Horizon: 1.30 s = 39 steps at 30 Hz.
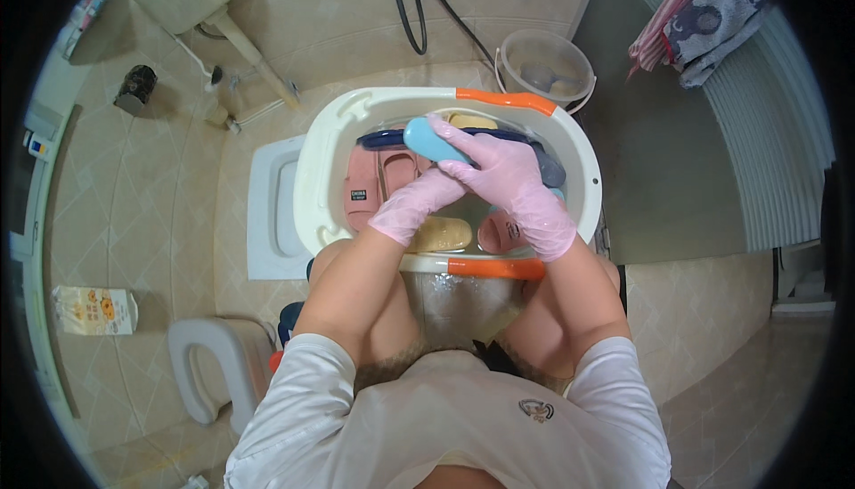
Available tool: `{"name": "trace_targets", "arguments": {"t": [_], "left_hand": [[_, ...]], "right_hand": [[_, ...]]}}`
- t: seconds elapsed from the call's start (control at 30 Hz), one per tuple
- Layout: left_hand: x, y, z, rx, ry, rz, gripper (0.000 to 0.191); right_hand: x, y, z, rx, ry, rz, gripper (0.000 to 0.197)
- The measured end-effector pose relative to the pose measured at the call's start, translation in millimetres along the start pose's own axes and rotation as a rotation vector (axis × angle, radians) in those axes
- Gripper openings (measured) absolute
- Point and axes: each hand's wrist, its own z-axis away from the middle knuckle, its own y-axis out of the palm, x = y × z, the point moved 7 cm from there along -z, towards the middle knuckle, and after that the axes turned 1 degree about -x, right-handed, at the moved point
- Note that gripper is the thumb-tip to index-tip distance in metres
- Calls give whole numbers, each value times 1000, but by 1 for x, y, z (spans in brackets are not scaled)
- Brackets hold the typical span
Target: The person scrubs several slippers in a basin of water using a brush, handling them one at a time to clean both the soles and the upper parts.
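Observation:
My right hand (504,172), in a pink disposable glove, grips a light blue slipper (427,138) over the tub; part of the slipper is covered by the fingers. My left hand (427,195), gloved the same way, reaches under the right one, so its fingers are hidden. Below is a white plastic baby bathtub (314,161) with water and several slippers. Pink slippers (363,185) lean at its left side. A yellow slipper (441,234) and another pink slipper (497,232) lie near me. Dark blue footwear (381,139) shows behind the held slipper.
A clear bucket (548,61) holding a scoop stands behind the tub at right. The squat toilet (277,208) is at left, beside a grey plastic stool (220,362). A black hose (421,28) hangs on the tiled wall. Towels (708,21) hang at upper right.

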Motion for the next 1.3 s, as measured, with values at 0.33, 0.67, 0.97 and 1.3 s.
{"name": "trace_targets", "arguments": {"t": [0.33, 0.67, 0.97, 1.3], "left_hand": [[37, -26, 10, -136, -244, 376, 48], [16, 48, -6, -101, 164, -220, 42], [51, -19, 6, -260, -354, 576, 45], [22, -14, -2, -183, -49, 1383, 88]], "right_hand": [[-73, -25, 29, 161, 337, -337, 56], [-9, 13, -7, 189, 51, 89, 49], [-73, -16, 18, 128, 346, -64, 54], [-27, 12, 4, -58, 223, 105, 59]]}}
